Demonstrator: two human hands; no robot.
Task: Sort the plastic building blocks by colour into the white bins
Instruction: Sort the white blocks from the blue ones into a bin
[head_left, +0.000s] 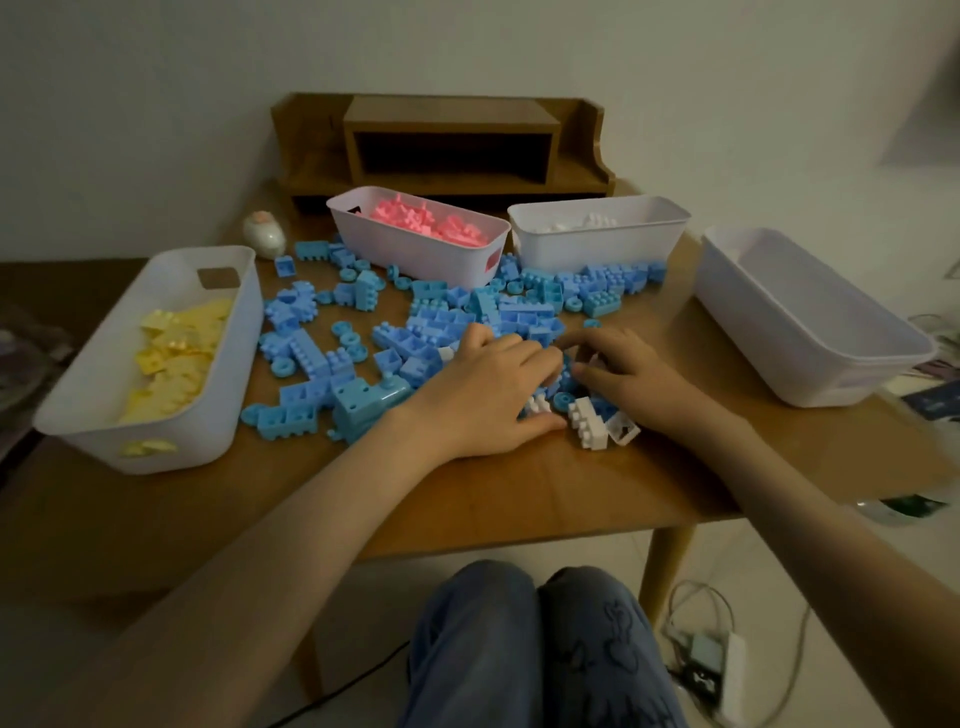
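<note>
Left grip (488, 395) is lying flat, fingers straight, on blue blocks (415, 332); right grip (623, 374) is curling fingers beside it, hold unclear, white blocks (589, 423) between them.

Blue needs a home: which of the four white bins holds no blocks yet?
The bin at the far right table edge: its inside shows no blocks, while the others hold yellow blocks, pink blocks and white blocks.
</note>
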